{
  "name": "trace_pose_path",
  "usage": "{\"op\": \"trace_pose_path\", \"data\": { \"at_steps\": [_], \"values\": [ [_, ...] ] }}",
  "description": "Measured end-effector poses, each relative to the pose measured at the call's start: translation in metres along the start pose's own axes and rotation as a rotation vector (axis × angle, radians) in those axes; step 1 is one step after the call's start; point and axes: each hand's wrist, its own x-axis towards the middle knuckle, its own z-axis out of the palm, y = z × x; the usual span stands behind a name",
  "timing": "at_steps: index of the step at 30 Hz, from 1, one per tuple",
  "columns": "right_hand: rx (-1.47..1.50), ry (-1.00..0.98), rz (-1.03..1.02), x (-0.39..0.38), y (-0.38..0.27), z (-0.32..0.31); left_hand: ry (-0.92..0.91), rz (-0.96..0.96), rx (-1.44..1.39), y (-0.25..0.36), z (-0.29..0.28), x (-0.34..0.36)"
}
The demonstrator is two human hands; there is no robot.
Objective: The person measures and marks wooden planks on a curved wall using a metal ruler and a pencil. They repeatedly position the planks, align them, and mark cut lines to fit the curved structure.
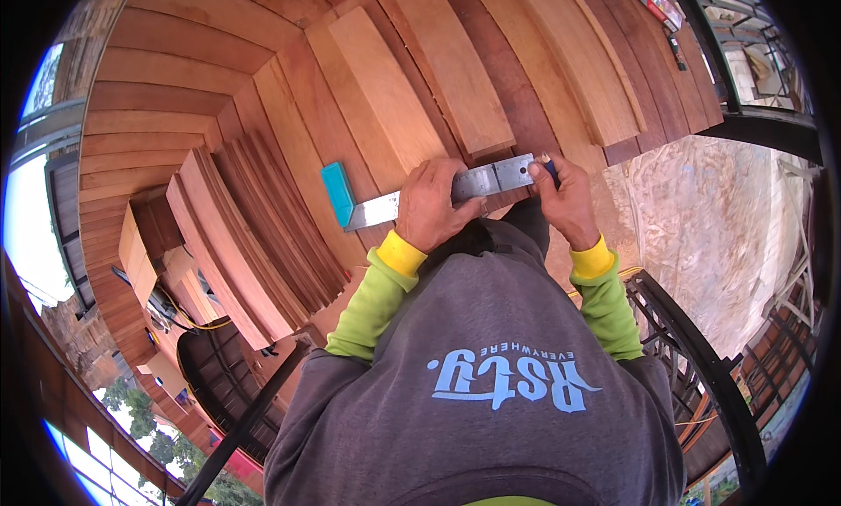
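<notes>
A try square with a teal stock [336,191] and a steel blade lies across the near ends of the reddish-brown boards, just ahead of my body. My left hand [429,205] grips the blade near its middle, with the thumb reaching along the lower edge. By the blade's right end, my right hand [569,204] is closed around a slim dark-blue pencil [550,168], mostly hidden by the fingers. Two loose boards, one lighter [385,90] and one redder [451,77], point away from me beyond the blade.
A stack of planks [254,234] stands to the left. More long boards [569,63] lie at the right. A silver-and-red packet [657,7] rests at the far right. Black metal railing [701,366] curves at lower right, above a pale, stained surface [701,217].
</notes>
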Motion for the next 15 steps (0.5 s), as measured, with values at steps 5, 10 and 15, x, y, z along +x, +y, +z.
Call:
{"op": "trace_pose_path", "data": {
  "at_steps": [5, 10, 15],
  "values": [
    [0.062, 0.037, 0.001, 0.000, -0.007, 0.012, -0.057, -0.262, -0.173, -0.002, -0.006, 0.004],
    [0.102, 0.034, -0.005, 0.007, -0.010, 0.020, 0.046, -0.305, -0.207, 0.002, -0.014, 0.016],
    [0.089, 0.023, -0.053, 0.016, -0.011, 0.024, 0.079, -0.270, -0.231, -0.004, -0.019, 0.020]
  ]
}}
